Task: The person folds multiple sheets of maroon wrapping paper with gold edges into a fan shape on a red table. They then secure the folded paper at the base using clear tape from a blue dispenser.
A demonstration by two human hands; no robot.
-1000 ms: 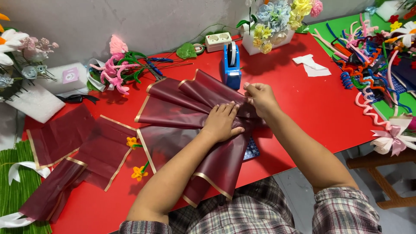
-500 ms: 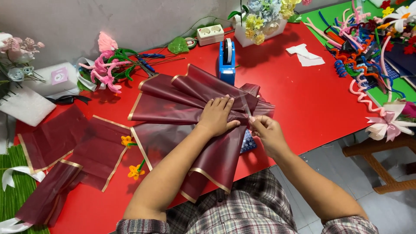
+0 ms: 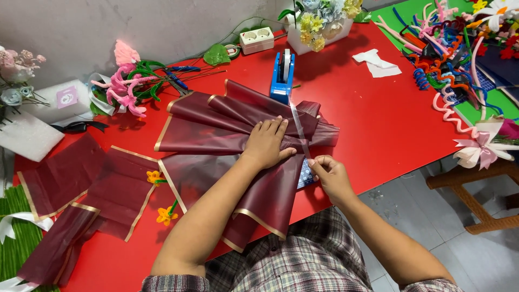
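Calculator [image 3: 306,174] mostly under maroon wrapping sheets [image 3: 216,130].

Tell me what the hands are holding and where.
Right hand pinches the free end of clear tape; left hand presses the gathered maroon wrapping paper.

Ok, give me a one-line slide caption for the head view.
Left hand pins fanned maroon gold-edged wrapping sheets on a red table while right hand pulls clear tape from a blue dispenser.

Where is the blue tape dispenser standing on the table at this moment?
In the head view, the blue tape dispenser stands on the red table, just beyond the folded maroon wrapping sheets, in front of the white flower box.
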